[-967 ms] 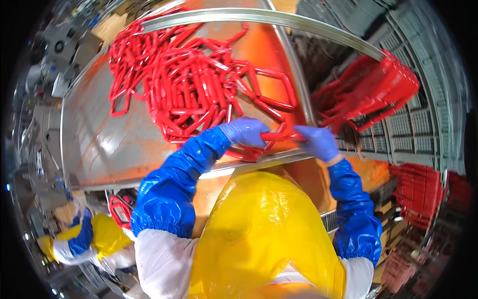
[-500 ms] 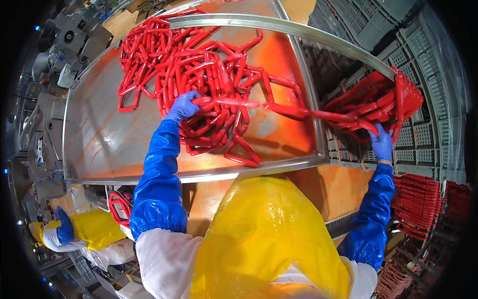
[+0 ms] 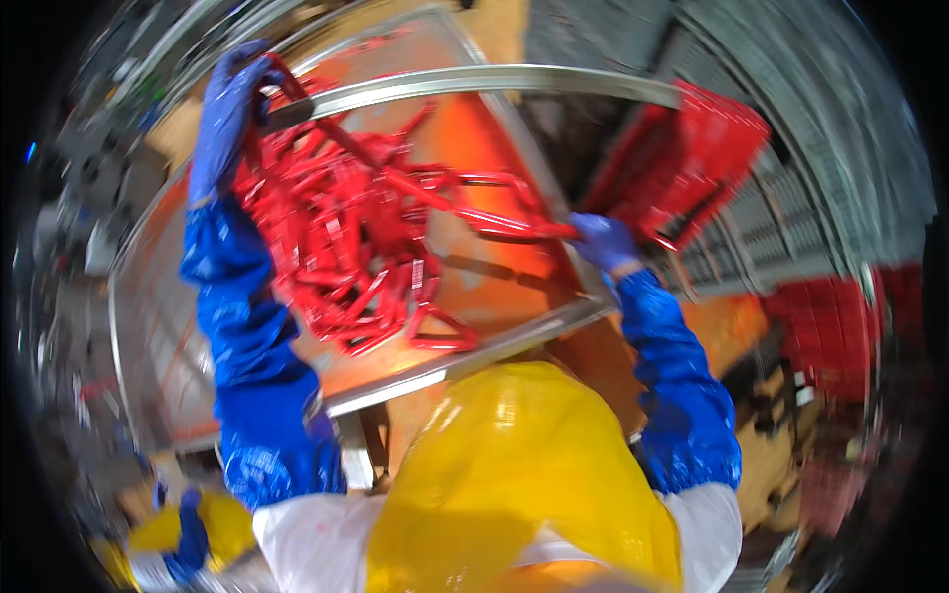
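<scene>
Red links: glossy, tube-shaped, joined end to end in chains, heaped (image 3: 341, 232) across the centre left of the frame, with bright white highlights and a few angular loops at the lower edge.
Metal table: silvery table (image 3: 163, 331) under the heap, smeared orange-red on its right part, its raised rim running below the links.
Strand: one chain (image 3: 504, 225) slants from the upper left to just right of centre, between the two hands.
Left hand: purple-gloved (image 3: 225, 128), upper left, fingers curled at the left end of the metal bar (image 3: 494, 79), red links against them; I cannot tell how firmly they close.
Right hand: purple-gloved (image 3: 605, 243), right of centre, fingers narrowed on the end of the strand.
Hanging bundle: red chains (image 3: 682, 163) at the bar's right end, upper right, before grey crates (image 3: 756, 232).
Sleeve marking: a pale patch on the blue left sleeve (image 3: 252, 395), too blurred to tell print from glare.
Blurred or cut: the left fingertips and the links behind them smear together; another person in a yellow apron (image 3: 222, 529) is cropped at lower left.
</scene>
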A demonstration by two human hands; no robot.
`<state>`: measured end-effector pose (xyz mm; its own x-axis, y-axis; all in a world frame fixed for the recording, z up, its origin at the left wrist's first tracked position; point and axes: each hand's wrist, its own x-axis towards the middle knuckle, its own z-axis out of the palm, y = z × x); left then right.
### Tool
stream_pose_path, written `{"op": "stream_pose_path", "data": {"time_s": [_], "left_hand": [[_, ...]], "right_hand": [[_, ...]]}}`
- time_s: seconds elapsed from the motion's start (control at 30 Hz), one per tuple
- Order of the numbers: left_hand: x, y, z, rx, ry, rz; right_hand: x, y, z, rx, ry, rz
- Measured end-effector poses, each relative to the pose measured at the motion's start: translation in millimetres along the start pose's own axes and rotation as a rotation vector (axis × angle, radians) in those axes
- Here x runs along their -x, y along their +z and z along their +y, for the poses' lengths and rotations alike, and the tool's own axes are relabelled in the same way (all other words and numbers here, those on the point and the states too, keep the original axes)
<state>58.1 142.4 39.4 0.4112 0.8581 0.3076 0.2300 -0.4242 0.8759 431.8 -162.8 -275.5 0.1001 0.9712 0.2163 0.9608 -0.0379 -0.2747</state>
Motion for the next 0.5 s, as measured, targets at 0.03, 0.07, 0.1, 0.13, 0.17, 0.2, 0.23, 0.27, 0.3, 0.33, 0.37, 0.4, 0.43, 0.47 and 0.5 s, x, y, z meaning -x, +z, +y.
{"op": "stream_pose_path", "data": {"time_s": [0.03, 0.07, 0.1, 0.13, 0.17, 0.2, 0.23, 0.27, 0.3, 0.33, 0.37, 0.4, 0.43, 0.47, 0.5], "left_hand": [[9, 46, 23, 0.065, -0.022, -0.01], [10, 92, 31, 0.195, -0.045, -0.095], [14, 127, 46, 0.298, -0.069, -0.156], [18, 158, 50, 0.478, -0.149, -0.246], [16, 187, 52, 0.457, -0.146, -0.345], [15, 220, 59, 0.499, -0.157, -0.434], [19, 249, 68, 0.575, -0.186, -0.464], [19, 269, 66, 0.736, -0.199, -0.451], [14, 287, 67, 0.855, -0.203, -0.507], [8, 307, 75, 0.944, -0.22, -0.531], [6, 326, 81, 1.032, -0.24, -0.554], [10, 332, 86, 1.053, -0.212, -0.534], [13, 335, 89, 1.078, -0.182, -0.506], [15, 340, 90, 1.109, -0.155, -0.49], [22, 349, 84, 1.183, -0.2, -0.597]], "right_hand": [[1, 2, 13, 0.004, 0.045, -0.034], [3, 2, 26, 0.096, 0.099, -0.094], [2, 3, 30, 0.166, 0.123, -0.148], [-5, -11, 14, 0.089, 0.143, -0.14], [-15, -28, -4, 0.013, 0.169, -0.13], [-25, -33, -20, -0.188, 0.054, 0.068], [-35, -38, -39, -0.385, -0.072, 0.273], [-45, -54, -71, -0.548, -0.081, 0.345], [-51, -66, -94, -0.703, -0.073, 0.416], [-62, -56, -94, -0.77, -0.061, 0.483], [-77, -39, -85, -0.837, -0.049, 0.552], [-86, -29, -81, -0.914, -0.053, 0.611], [-80, -39, -84, -1.086, 0.092, 0.529], [-61, -62, -87, -1.243, 0.251, 0.447], [-44, -79, -83, -1.242, 0.281, 0.517]]}}
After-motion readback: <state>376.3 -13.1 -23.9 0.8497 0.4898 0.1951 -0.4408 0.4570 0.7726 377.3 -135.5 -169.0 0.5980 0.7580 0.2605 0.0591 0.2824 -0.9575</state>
